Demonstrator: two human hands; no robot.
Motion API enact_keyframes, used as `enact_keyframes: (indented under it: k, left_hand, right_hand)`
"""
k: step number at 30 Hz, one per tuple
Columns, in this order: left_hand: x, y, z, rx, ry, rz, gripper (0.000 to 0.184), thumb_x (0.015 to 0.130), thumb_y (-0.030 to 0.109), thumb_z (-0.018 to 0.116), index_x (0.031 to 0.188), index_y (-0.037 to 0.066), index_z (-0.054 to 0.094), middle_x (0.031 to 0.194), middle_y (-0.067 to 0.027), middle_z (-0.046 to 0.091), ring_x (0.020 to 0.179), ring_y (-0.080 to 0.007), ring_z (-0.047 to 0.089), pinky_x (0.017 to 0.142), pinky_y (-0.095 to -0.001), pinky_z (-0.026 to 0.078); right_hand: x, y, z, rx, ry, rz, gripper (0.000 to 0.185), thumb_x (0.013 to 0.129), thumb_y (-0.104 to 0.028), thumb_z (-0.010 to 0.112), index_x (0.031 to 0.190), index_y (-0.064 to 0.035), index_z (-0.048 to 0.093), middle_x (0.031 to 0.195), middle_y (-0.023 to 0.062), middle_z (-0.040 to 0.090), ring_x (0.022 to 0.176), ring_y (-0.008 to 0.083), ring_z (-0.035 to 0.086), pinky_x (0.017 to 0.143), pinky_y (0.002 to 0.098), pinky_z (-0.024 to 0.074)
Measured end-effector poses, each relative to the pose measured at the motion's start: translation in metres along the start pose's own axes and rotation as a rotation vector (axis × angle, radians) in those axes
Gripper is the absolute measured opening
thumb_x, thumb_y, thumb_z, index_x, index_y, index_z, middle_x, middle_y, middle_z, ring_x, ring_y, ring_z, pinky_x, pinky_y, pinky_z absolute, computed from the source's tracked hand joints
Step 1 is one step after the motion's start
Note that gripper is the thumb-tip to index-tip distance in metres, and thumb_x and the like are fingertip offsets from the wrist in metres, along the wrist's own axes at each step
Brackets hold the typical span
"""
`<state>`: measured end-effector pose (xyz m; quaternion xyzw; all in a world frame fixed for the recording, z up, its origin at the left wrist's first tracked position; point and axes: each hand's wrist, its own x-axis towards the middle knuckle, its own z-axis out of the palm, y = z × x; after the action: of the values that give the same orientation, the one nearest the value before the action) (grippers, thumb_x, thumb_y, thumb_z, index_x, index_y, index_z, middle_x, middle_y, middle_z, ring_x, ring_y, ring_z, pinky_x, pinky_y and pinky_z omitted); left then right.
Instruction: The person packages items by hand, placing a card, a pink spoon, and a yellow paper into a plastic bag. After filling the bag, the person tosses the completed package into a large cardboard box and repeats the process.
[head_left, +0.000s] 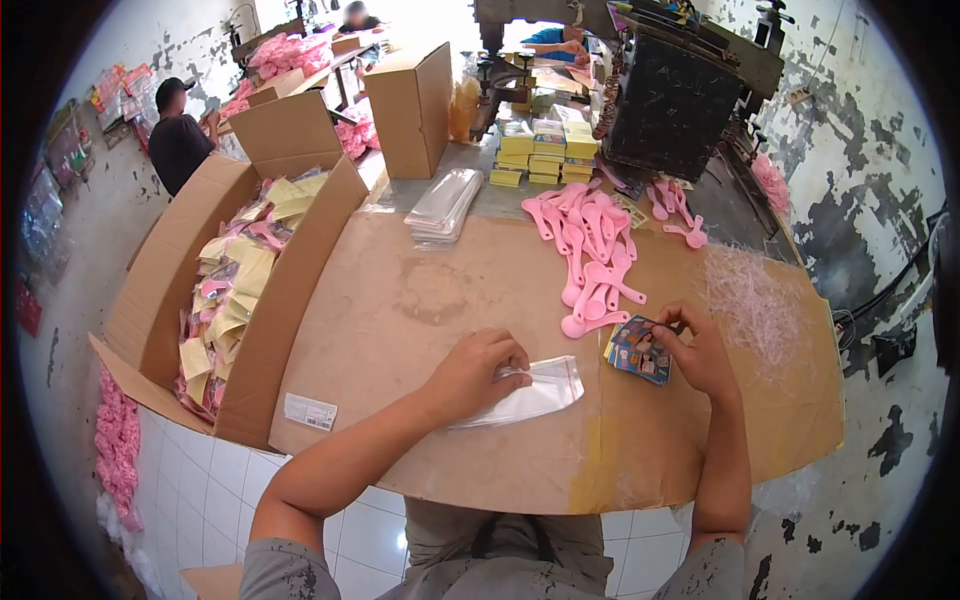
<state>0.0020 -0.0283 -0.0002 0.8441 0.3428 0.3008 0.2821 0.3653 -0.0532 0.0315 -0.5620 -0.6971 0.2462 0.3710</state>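
Observation:
My left hand (480, 373) rests over a stack of clear plastic bags (545, 392), its thumb and fingers curled near the upper edge; whether it pinches a bag is hard to see. To the right, my right hand (693, 350) has thumb and forefinger closed on the edge of a small pile of printed cards (638, 352) lying on the cardboard surface (430, 340). Just beyond the cards lies a heap of pink plastic spoons (592, 235). Farther back are another pile of clear bags (444, 205) and stacks of yellow-edged cards (545, 150).
An open carton (262, 330) full of packed bags stands at the left, beside a tall closed carton (412, 110). A black machine (665, 105) is at the back. Shredded clear plastic (755, 300) lies at the right. One person (178, 140) stands at the far left; others are behind.

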Motion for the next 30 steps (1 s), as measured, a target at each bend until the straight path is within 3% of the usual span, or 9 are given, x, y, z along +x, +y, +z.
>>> enact_keyframes:
  k: [5,8,10,14,16,19,23,26,30]
  left_hand:
    - [-0.001,-0.003,0.003,-0.053,0.065,-0.110,0.016,0.088,0.016,0.078,0.099,0.006,0.074,0.085,-0.0109,0.068,0.077,-0.0267,0.066,0.071,-0.0381,0.053]
    - [-0.001,0.002,0.000,0.003,0.091,-0.091,0.013,0.090,0.014,0.075,0.099,0.005,0.073,0.085,-0.0122,0.070,0.075,-0.0265,0.067,0.072,-0.0385,0.054]
    - [0.000,0.005,-0.004,0.059,0.082,-0.100,0.011,0.092,0.012,0.073,0.100,0.005,0.073,0.087,-0.0128,0.071,0.076,-0.0259,0.069,0.074,-0.0380,0.054]
    - [-0.001,-0.005,0.003,-0.267,0.211,-0.131,0.013,0.098,0.007,0.067,0.110,0.002,0.069,0.097,-0.0125,0.076,0.086,-0.0198,0.073,0.079,-0.0339,0.056]
    - [0.001,-0.010,0.006,-0.625,0.275,-0.171,0.018,0.100,0.006,0.066,0.117,0.002,0.066,0.102,-0.0128,0.077,0.091,-0.0162,0.073,0.084,-0.0311,0.056]
    - [0.001,-0.002,-0.009,-0.929,0.129,-0.344,0.029,0.100,0.004,0.065,0.128,0.000,0.059,0.104,-0.0142,0.077,0.094,-0.0155,0.073,0.085,-0.0285,0.056]
    - [-0.001,0.004,-0.005,-0.907,0.008,-0.368,0.035,0.101,0.004,0.066,0.134,-0.002,0.055,0.107,-0.0150,0.077,0.094,-0.0118,0.073,0.082,-0.0259,0.057]
    - [-0.003,0.005,0.004,-0.863,-0.030,-0.342,0.040,0.100,0.005,0.068,0.137,-0.002,0.054,0.106,-0.0150,0.078,0.096,-0.0119,0.073,0.083,-0.0254,0.056]
    - [-0.004,0.014,0.005,-0.876,-0.040,-0.380,0.042,0.100,0.005,0.070,0.138,-0.002,0.053,0.106,-0.0149,0.078,0.098,-0.0118,0.072,0.087,-0.0259,0.055]
  right_hand:
    - [-0.016,-0.039,0.044,0.484,-0.124,-0.009,0.018,0.095,-0.009,0.073,0.110,-0.0014,0.071,0.106,0.0053,0.072,0.091,0.0124,0.066,0.086,0.0305,0.0526]
    - [-0.015,-0.056,0.067,0.190,-0.262,-0.078,0.018,0.093,-0.008,0.073,0.110,-0.0030,0.073,0.105,0.0055,0.071,0.093,0.0163,0.068,0.086,0.0328,0.0526]
    - [-0.013,-0.043,0.079,-0.011,-0.257,-0.315,0.019,0.090,-0.007,0.074,0.109,-0.0042,0.074,0.103,0.0069,0.070,0.094,0.0211,0.067,0.085,0.0353,0.0523]
    - [-0.015,-0.044,0.085,-0.227,-0.199,-0.493,0.021,0.085,-0.005,0.075,0.106,-0.0054,0.076,0.099,0.0100,0.067,0.094,0.0293,0.065,0.085,0.0400,0.0513]
    - [-0.017,-0.045,0.085,-0.244,-0.222,-0.476,0.023,0.086,-0.002,0.075,0.108,-0.0054,0.076,0.101,0.0099,0.068,0.096,0.0277,0.066,0.084,0.0395,0.0518]
    - [-0.016,-0.049,0.083,-0.115,-0.210,-0.371,0.020,0.086,-0.002,0.074,0.105,-0.0040,0.076,0.101,0.0097,0.068,0.093,0.0263,0.066,0.082,0.0377,0.0522]
    - [-0.011,-0.054,0.079,0.165,-0.035,-0.199,0.017,0.092,0.000,0.072,0.108,-0.0018,0.073,0.105,0.0078,0.069,0.092,0.0186,0.068,0.081,0.0328,0.0539]
    - [-0.012,-0.046,0.086,0.593,0.152,-0.004,0.018,0.097,-0.001,0.068,0.115,-0.0012,0.069,0.107,0.0052,0.069,0.095,0.0127,0.067,0.083,0.0300,0.0551]
    - [-0.011,-0.045,0.086,0.620,0.167,-0.040,0.022,0.099,-0.002,0.068,0.121,-0.0012,0.066,0.105,0.0034,0.069,0.099,0.0104,0.065,0.085,0.0299,0.0553]
